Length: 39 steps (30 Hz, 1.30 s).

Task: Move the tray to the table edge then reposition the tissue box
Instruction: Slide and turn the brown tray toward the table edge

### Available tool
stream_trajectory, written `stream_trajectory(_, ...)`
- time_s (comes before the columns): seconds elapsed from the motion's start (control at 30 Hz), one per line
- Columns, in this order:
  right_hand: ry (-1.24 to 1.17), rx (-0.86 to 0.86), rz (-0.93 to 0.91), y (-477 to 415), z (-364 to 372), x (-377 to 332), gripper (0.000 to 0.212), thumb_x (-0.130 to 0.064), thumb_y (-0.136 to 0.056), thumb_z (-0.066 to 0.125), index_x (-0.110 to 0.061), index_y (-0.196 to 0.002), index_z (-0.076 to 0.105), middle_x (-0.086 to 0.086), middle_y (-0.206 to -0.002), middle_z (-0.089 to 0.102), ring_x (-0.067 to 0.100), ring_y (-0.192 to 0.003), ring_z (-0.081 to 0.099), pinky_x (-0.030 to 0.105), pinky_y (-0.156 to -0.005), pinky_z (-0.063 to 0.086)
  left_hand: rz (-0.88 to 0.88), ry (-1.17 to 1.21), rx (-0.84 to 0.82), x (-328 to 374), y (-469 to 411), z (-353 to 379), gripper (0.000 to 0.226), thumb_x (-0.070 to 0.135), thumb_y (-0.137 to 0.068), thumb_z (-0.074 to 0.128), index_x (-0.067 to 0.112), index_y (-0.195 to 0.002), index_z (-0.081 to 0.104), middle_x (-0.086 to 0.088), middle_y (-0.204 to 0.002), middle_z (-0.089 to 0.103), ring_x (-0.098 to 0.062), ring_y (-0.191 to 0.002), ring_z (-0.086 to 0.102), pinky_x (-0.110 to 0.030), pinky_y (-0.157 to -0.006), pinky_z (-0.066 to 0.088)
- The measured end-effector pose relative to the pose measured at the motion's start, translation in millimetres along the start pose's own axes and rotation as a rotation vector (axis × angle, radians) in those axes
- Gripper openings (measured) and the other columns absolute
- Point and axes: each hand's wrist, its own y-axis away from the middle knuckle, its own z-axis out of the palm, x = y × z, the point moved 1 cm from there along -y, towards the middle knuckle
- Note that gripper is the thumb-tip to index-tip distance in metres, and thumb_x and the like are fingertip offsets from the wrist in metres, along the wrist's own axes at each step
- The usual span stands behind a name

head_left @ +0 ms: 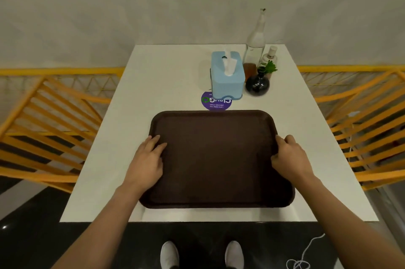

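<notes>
A dark brown rectangular tray (215, 159) lies flat on the white table (166, 80), its near side close to the table's front edge. My left hand (146, 159) rests on the tray's left rim, fingers laid over it. My right hand (289, 157) grips the right rim with curled fingers. A light blue tissue box (228, 75) with a white tissue sticking out stands upright behind the tray, toward the back right, on part of a purple round sticker (213, 103).
Right of the tissue box stand a tall clear glass bottle (255, 43), a small bottle (270, 55) and a dark round vase with a green sprig (257, 84). Orange slatted chairs (54, 128) flank the table. A white cord (306, 253) lies on the dark floor.
</notes>
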Motion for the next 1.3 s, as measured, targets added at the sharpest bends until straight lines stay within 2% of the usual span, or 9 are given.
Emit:
stream_trajectory(0.13, 0.015, -0.054, 0.002, 16, 2, -34, 0.037, -0.015, -0.093, 0.055, -0.006, -0.129, 0.055, 0.011, -0.107, 0.056, 0.033, -0.083, 0.062, 0.042, -0.079, 0.058, 0.091, 0.115, 0.119, 22, 37, -5, 0.036, 0.038, -0.096, 0.060, 0.024, -0.129, 0.067, 0.005, -0.129, 0.062, -0.017, -0.116, 0.056, -0.035, -0.098, 0.050)
stream_trajectory(0.23, 0.151, -0.094, 0.014, 26, -2, -60, 0.024, -0.024, -0.091, 0.055, -0.010, -0.110, 0.062, 0.006, -0.100, 0.057, 0.030, -0.088, 0.060, 0.040, -0.070, 0.054, 0.098, 0.089, 0.085, 39, 75, 4, 0.041, 0.056, -0.095, 0.052, 0.032, -0.122, 0.071, 0.013, -0.118, 0.065, -0.010, -0.105, 0.056, -0.030, -0.087, 0.052)
stream_trajectory(0.3, 0.257, -0.031, -0.015, 21, -8, -81, 0.029, -0.034, -0.091, 0.056, -0.015, -0.112, 0.064, 0.005, -0.114, 0.058, 0.030, -0.108, 0.055, 0.038, -0.068, 0.048, 0.046, 0.102, 0.027, 40, 93, 12, 0.046, 0.064, -0.094, 0.047, 0.035, -0.120, 0.071, 0.017, -0.118, 0.065, -0.007, -0.106, 0.055, -0.026, -0.088, 0.049)
stream_trajectory(0.4, 0.171, 0.063, -0.239, -8, -13, -115, 0.043, -0.034, -0.095, 0.056, -0.017, -0.134, 0.060, 0.009, -0.135, 0.055, 0.034, -0.122, 0.048, 0.044, -0.087, 0.049, 0.042, 0.143, -0.012, 31, 108, 15, 0.051, 0.069, -0.091, 0.042, 0.035, -0.113, 0.074, 0.018, -0.114, 0.064, -0.004, -0.104, 0.054, -0.020, -0.087, 0.042)
stream_trajectory(0.6, 0.081, -0.100, -0.366, -73, 4, -163, 0.057, -0.025, -0.103, 0.048, -0.018, -0.157, 0.033, 0.011, -0.158, 0.037, 0.039, -0.134, 0.042, 0.052, -0.106, 0.043, 0.024, 0.250, -0.054, 15, 114, 11, 0.055, 0.071, -0.093, 0.034, 0.038, -0.115, 0.072, 0.021, -0.118, 0.056, 0.003, -0.110, 0.043, -0.018, -0.094, 0.041)
stream_trajectory(0.77, 0.297, -0.115, -0.357, -80, 18, -160, 0.047, -0.022, -0.103, 0.044, -0.021, -0.151, 0.040, 0.010, -0.146, 0.051, 0.034, -0.127, 0.050, 0.051, -0.100, 0.045, -0.092, 0.264, 0.011, -3, 112, 5, 0.041, 0.061, -0.097, 0.042, 0.037, -0.114, 0.070, 0.016, -0.134, 0.049, 0.002, -0.119, 0.040, -0.015, -0.099, 0.040)
stream_trajectory(0.9, 0.257, -0.062, -0.361, -77, 23, -153, 0.045, -0.014, -0.100, 0.045, -0.023, -0.144, 0.047, 0.008, -0.134, 0.058, 0.032, -0.119, 0.054, 0.044, -0.093, 0.049, -0.267, 0.253, 0.131, -21, 115, 6, 0.045, 0.057, -0.092, 0.056, 0.034, -0.130, 0.061, 0.006, -0.153, 0.034, -0.014, -0.141, 0.029, -0.033, -0.113, 0.037)
stream_trajectory(1.03, 0.235, -0.039, -0.382, -65, 29, -148, 0.053, -0.015, -0.099, 0.046, -0.028, -0.150, 0.041, 0.006, -0.126, 0.061, 0.030, -0.112, 0.058, 0.041, -0.083, 0.051, -0.429, 0.218, 0.218, -40, 118, 10, 0.066, 0.069, -0.087, 0.052, 0.031, -0.141, 0.052, 0.002, -0.148, 0.043, -0.018, -0.136, 0.033, -0.039, -0.111, 0.038)
stream_trajectory(1.3, 0.224, -0.022, -0.319, -43, 42, -159, 0.065, -0.018, -0.095, 0.051, -0.033, -0.156, 0.032, 0.002, -0.119, 0.060, 0.026, -0.106, 0.060, 0.038, -0.072, 0.052, -0.431, 0.142, 0.234, -78, 91, 1, 0.058, 0.054, -0.096, 0.051, 0.024, -0.146, 0.050, 0.004, -0.147, 0.055, -0.023, -0.134, 0.046, -0.044, -0.106, 0.043)
